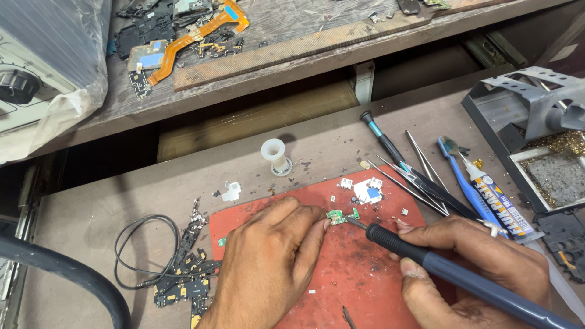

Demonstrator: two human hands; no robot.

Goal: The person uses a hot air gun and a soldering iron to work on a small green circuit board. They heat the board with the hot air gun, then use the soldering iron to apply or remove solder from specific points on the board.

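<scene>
While a worn wooden bench (pixel 122 195) fills most of the view, a higher shelf (pixel 256 73) runs along its far side, strewn with dark phone parts and an orange flex cable (pixel 195 33). At the far left sits a machine under a plastic cover (pixel 42 67), and at the far right a grey metal stand (pixel 530 103) rests over a tray. Near the middle lies a red work mat (pixel 353 274), stained and dotted with tiny parts. On it, the left hand (pixel 268 268) curls down, its thumb and forefinger pinching a small green circuit board (pixel 341 215) against the mat. To the right, the right hand (pixel 475 268) is closed around a dark soldering iron (pixel 451 268), whose tip reaches the board's right edge, apparently touching it. Beyond that hand lie a blue toothbrush (pixel 463 180), a white tube (pixel 496 195), several tweezers (pixel 420 183) and a black-handled screwdriver (pixel 381 137). Left of the mat, a black wire (pixel 143 250) loops beside scrap boards (pixel 186 274). Farther off stands a white spool (pixel 275 155).
</scene>
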